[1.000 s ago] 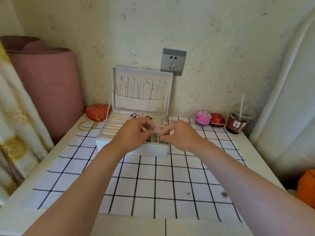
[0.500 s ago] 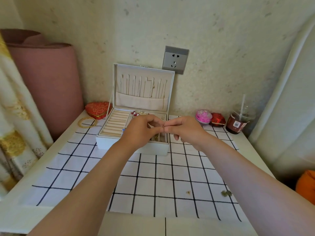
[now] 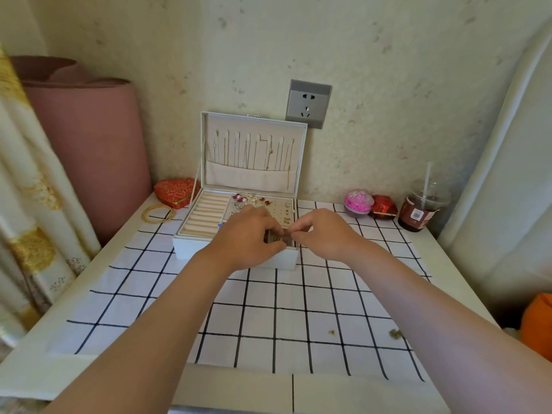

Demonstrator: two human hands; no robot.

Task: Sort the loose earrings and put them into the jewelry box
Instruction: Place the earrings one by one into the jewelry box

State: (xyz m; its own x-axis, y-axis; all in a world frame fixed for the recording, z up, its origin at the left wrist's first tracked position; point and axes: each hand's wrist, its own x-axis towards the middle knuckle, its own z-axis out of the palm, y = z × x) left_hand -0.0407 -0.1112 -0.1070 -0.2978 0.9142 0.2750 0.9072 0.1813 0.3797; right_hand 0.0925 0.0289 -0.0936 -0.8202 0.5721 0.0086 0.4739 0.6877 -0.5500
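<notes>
**A:** Any writing I should log from the head camera?

**B:** Only the drink cup (image 3: 418, 213) at the back right. I see a label with a square code, but no words I can read. The pink ball (image 3: 358, 201) near it has marks too blurred to read.

**A:** And the fingers?

**B:** Both hands are over the front right compartment of the open jewelry box (image 3: 191, 249). The left hand (image 3: 248, 237) has its fingers curled down. The right hand (image 3: 322, 234) has thumb and forefinger drawn together, close to the left's fingertips. A small gold piece (image 3: 279, 239) glints between them, and I cannot tell which hand pinches it.

**A:** The earrings?

**B:** Several earrings (image 3: 263, 201) sit on the box's stud panel (image 3: 277, 209). Two loose earrings (image 3: 395, 333) lie on the checked cloth (image 3: 268, 309), on my near right.
</notes>
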